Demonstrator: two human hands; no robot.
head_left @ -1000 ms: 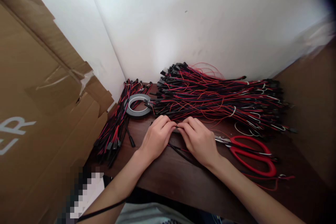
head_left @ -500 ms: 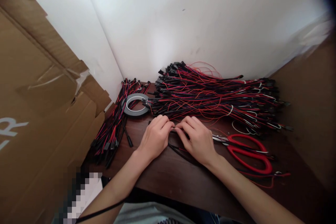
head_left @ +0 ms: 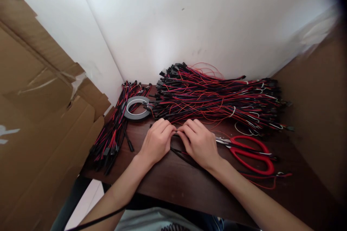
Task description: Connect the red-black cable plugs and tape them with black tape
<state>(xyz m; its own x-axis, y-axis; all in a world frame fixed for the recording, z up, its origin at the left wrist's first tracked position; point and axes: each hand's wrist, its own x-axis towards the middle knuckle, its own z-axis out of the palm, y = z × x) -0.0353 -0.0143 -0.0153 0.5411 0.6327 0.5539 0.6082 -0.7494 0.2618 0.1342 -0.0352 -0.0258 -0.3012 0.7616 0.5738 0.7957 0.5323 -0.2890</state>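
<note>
My left hand (head_left: 157,140) and my right hand (head_left: 201,143) meet at the middle of the table, fingertips pinched a short gap apart. Both grip a thin dark wire harness (head_left: 175,132); its part in the gap is small, and the fingers hide the rest of the grip. Black cable (head_left: 182,156) runs below, passing under my right hand. Just right of that hand lie red-handled scissors (head_left: 271,166), with dark wires across their handles. Behind my hands sits a large heap of red and black wire harnesses (head_left: 211,95).
A grey tape roll (head_left: 135,116) lies flat between the large heap and a smaller wire bundle (head_left: 112,139) at left. Cardboard (head_left: 48,126) stands along the left side, and more cardboard (head_left: 317,115) at right. A white wall (head_left: 168,18) closes the back.
The whole view has shifted slightly, so everything sits a little further left. Both hands keep the same pinch on the wire harness.
</note>
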